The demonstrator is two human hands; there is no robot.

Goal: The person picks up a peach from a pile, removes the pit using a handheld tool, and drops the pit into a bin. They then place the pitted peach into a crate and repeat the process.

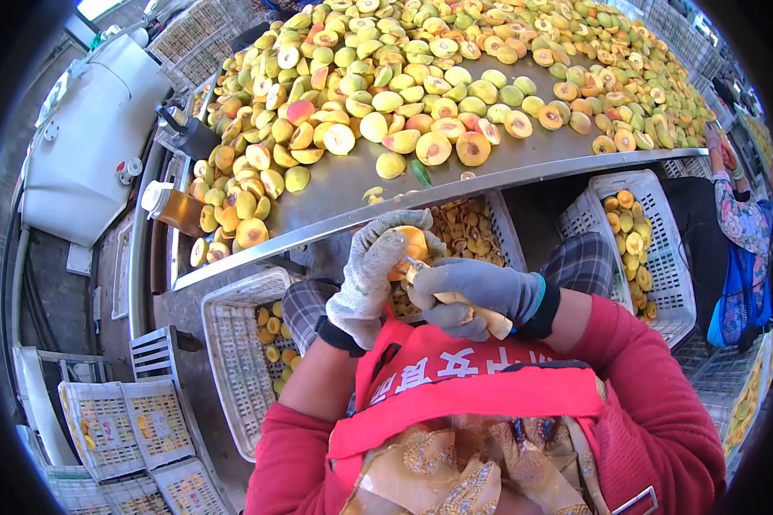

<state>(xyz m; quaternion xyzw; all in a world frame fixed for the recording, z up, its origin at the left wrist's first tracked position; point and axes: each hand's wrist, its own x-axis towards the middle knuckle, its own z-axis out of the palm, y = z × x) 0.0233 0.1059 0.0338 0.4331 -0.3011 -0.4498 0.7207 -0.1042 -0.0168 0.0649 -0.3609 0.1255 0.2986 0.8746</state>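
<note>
In a pale grey glove, my left hand (371, 270) is closed round a yellow-orange peach half (416, 244). My right hand (481, 296), in a darker grey glove, grips a tool with a light wooden handle (481, 315). The tool's metal end touches the fruit, partly hidden by my fingers. Both hands are over my lap, just in front of the metal table's edge (404, 202). Many halved peaches (434, 148) are heaped on the table. Below and behind my hands is a crate of small brownish pieces (508, 230).
White crates with peach pieces stand at my left (232, 386) and right (668, 257). A jar of amber liquid (173, 209) is by the table's left corner. Stacked crates (129, 429) sit lower left. Another person's patterned sleeve (741, 225) is at the far right.
</note>
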